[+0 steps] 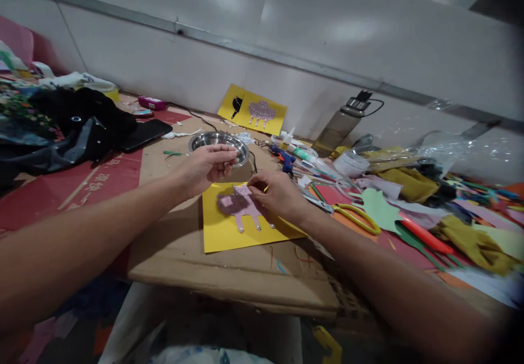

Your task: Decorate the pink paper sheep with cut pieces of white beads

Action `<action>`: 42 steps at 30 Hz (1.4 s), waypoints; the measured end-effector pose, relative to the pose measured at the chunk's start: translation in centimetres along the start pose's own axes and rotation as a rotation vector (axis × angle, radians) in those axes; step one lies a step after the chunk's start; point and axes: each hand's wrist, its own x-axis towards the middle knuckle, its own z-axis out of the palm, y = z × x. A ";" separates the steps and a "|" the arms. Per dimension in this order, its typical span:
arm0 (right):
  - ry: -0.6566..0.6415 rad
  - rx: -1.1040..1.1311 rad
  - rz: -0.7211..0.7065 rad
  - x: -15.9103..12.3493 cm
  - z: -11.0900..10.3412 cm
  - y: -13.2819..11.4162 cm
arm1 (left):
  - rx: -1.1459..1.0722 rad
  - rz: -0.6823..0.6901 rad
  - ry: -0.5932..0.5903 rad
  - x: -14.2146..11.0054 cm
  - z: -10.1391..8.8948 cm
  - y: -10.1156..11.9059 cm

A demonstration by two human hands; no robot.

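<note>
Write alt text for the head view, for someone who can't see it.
A person's right hand works at the upper edge of a pink cutout on a yellow card, while the left hand, fingertips drawn together, is raised before a metal bowl. Behind, a second decorated yellow card leans against the wall; a bottle and craft scraps lie rightward.

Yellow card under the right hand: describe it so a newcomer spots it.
Find the brown cardboard at centre. On it, beneath the right hand, lies the yellow card with a pink cutout. Unlike the other yellow card by the wall, it shows no black shape.
</note>
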 end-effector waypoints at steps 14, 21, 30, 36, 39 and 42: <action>-0.062 -0.213 -0.230 0.8 1.1 0.7 | -0.021 0.028 -0.029 0.2 -0.4 0.0; -0.166 -0.331 -0.264 1.5 0.9 0.2 | -0.023 0.041 -0.025 0.3 -0.4 0.2; -0.289 -0.195 -0.304 1.7 -0.5 0.2 | -0.018 0.056 -0.027 0.2 -0.4 0.3; -0.131 -0.008 -0.108 0.6 -0.5 0.8 | -0.027 0.041 -0.001 0.2 -0.3 0.4; -0.090 -0.009 -0.163 -0.1 -0.6 0.8 | -0.044 0.044 0.016 0.2 -0.2 0.3; -0.065 -0.035 -0.239 -0.8 -0.6 0.9 | -0.049 0.047 0.031 0.2 -0.1 0.2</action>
